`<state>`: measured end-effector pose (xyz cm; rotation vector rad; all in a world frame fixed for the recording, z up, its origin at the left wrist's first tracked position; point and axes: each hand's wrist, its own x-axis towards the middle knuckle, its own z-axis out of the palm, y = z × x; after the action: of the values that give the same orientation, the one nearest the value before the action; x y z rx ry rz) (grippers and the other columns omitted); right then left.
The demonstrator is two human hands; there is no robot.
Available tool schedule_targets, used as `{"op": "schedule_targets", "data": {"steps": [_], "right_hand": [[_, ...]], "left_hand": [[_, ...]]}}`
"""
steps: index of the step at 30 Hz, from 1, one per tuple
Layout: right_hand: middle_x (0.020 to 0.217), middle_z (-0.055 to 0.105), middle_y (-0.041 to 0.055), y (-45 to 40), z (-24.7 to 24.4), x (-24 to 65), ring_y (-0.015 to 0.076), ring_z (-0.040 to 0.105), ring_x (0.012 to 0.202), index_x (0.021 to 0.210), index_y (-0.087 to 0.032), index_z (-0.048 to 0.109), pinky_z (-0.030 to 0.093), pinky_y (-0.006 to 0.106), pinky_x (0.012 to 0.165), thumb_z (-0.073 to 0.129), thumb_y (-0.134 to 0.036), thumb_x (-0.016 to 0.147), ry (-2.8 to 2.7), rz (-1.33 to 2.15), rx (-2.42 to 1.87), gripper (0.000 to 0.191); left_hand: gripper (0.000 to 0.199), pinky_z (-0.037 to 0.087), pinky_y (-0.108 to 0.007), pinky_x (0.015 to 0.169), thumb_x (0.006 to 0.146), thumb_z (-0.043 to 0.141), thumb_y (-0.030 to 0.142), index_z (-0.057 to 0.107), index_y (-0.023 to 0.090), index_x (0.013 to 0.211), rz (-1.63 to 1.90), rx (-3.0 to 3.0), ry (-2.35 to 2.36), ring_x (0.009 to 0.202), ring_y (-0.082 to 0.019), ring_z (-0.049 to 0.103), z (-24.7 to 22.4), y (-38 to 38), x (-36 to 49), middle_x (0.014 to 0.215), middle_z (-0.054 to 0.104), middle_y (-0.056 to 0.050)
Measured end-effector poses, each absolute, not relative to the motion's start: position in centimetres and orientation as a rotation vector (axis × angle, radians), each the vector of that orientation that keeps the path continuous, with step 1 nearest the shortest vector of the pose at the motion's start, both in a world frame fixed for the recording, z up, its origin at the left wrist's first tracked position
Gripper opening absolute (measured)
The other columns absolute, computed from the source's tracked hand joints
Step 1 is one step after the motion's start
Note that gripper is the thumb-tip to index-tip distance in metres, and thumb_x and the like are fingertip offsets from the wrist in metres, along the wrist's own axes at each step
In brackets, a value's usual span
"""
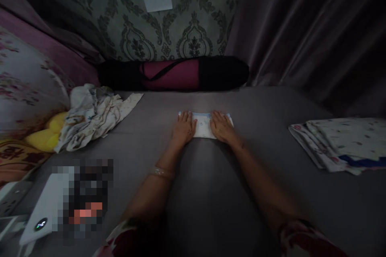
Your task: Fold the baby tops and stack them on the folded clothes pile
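A small folded white cloth (202,125) with a pale blue edge lies flat on the grey bed sheet (208,192). My left hand (183,127) rests palm down on its left end, fingers stretched out and pointing away from me. On the right end lies my right hand (221,126), also flat with its fingers extended. Between the two hands the middle of the cloth shows, with a faint small print. The parts under my palms are hidden.
Crumpled printed cloths (99,112) lie at the left beside a yellow plush thing (48,132). Folded printed cloths (346,140) are stacked at the right. A black and pink long bag (171,75) lies along the wall. A white power bank (50,204) sits near left, beside a pixelated area.
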<state>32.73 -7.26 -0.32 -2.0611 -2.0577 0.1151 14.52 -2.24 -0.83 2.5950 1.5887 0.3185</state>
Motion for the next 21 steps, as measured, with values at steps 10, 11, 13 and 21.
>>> {"op": "schedule_targets", "data": {"steps": [10,11,13,21], "right_hand": [[0.153,0.036,0.0121,-6.4,-1.4,34.8,0.0282,0.024,0.143,0.145,-0.008,0.038,0.020,0.046,0.115,0.022,-0.034,0.097,-2.021,0.171,-2.123,0.057],[0.151,0.038,0.0119,-6.2,-1.3,35.0,0.0283,0.026,0.142,0.144,-0.008,0.040,0.021,0.046,0.115,0.022,-0.034,0.098,-2.032,0.177,-2.104,0.056],[0.148,0.043,0.0117,-6.0,-1.2,35.7,0.0277,0.031,0.139,0.140,-0.009,0.045,0.023,0.043,0.114,0.024,-0.033,0.098,-2.034,0.174,-2.080,0.053],[0.127,0.060,0.0119,-5.6,-1.3,37.3,0.0238,0.054,0.116,0.126,-0.017,0.060,0.040,0.033,0.098,0.032,-0.022,0.096,-1.963,0.076,-2.079,0.041]], "left_hand": [[0.052,0.022,-0.053,0.115,0.098,0.024,0.036,0.038,0.014,0.144,0.312,2.467,1.620,0.143,-0.031,0.025,-1.7,-0.4,13.5,0.153,0.036,-0.012],[0.050,0.023,-0.053,0.115,0.098,0.025,0.034,0.040,0.015,0.142,0.333,2.467,1.625,0.142,-0.030,0.028,-1.7,-0.2,13.4,0.151,0.038,-0.012],[0.047,0.027,-0.050,0.113,0.098,0.028,0.029,0.046,0.014,0.138,0.377,2.468,1.633,0.138,-0.029,0.035,-1.8,0.4,13.1,0.147,0.044,-0.013],[0.038,0.041,-0.035,0.101,0.093,0.034,0.019,0.060,0.017,0.122,0.549,2.481,1.616,0.114,-0.024,0.053,-1.5,1.5,12.2,0.122,0.061,-0.011]]}}
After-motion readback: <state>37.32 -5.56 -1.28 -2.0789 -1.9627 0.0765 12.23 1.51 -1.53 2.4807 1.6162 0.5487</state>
